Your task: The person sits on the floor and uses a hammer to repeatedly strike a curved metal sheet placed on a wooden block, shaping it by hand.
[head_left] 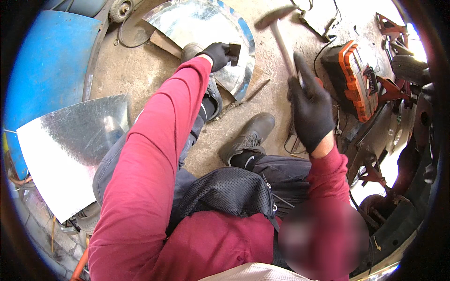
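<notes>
I see the concrete floor (140, 70) carrying everything in view; no raised worktop is present. A blue panel (47, 65) stands at the far left. In front of it lies a flat galvanised sheet (70, 150) with a curved upper edge. A second, curved metal sheet (197, 23) lies ahead on the floor, its near edge beside my left boot (213, 96). The right boot (248, 136) rests flat on the concrete, nearer to the body. An orange-and-black tool case (356, 79) lies to the right, near red metal frames (391, 28).

My left hand (218, 54), in a black glove, is clamped on a small dark block (235, 51) held upright against the curved metal sheet's lower part. My right hand (309, 110), also gloved, is closed around the handle of a hammer (279, 28). The hammer is raised, its head above and to the right of the block, clear of the sheet. The hands are well apart.
</notes>
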Available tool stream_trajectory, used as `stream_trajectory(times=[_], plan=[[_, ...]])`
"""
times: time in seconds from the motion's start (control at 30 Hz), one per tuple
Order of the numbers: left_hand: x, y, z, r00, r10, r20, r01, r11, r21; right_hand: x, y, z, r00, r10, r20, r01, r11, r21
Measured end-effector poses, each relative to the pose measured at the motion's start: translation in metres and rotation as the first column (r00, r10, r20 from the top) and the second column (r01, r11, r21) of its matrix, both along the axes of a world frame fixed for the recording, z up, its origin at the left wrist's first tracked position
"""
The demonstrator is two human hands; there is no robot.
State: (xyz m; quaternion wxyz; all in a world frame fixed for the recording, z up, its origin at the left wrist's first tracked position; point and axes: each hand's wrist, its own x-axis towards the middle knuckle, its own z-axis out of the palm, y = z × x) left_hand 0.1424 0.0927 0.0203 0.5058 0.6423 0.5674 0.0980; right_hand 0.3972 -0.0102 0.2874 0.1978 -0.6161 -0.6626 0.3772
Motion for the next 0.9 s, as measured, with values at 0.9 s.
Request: stream_trajectory(times=[0.9], plan=[[0.026,-0.015,0.01,1.0,0.008,-0.017,-0.007,0.998,0.063,-0.008,-0.018,-0.076,0.999,0.037,0.001,-0.035,0.923,0.383]])
